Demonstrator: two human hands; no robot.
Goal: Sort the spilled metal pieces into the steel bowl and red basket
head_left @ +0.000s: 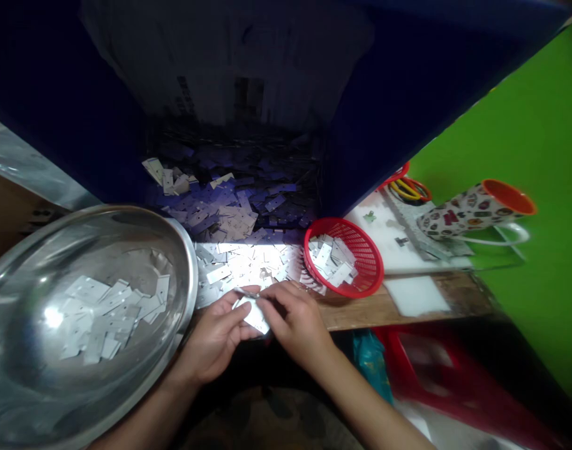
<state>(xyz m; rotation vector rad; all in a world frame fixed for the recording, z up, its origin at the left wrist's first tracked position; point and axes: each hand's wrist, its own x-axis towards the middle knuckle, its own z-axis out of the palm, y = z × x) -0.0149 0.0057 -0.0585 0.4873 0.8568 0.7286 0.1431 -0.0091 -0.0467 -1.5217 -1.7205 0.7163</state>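
Both my hands meet in front of the bench edge around some flat metal plates (256, 317). My left hand (219, 334) has its fingers under the plates and its thumb on top. With thumb and fingers, my right hand (297, 319) pinches the plates from the other side. How many plates are in my grip I cannot tell. Just beyond my hands, loose metal plates (220, 273) lie spread on the lit bench. To the left stands a steel bowl (185, 275) with a heap of plates inside; to the right, a red basket (372, 269) holds more.
A dark blue bin (379, 125) encloses a large pile of plates behind the bench. At right are a white board (379, 231), a patterned cup (464, 212), a white pad (417, 295) and a green wall (539, 125). A red stool (464, 375) stands below.
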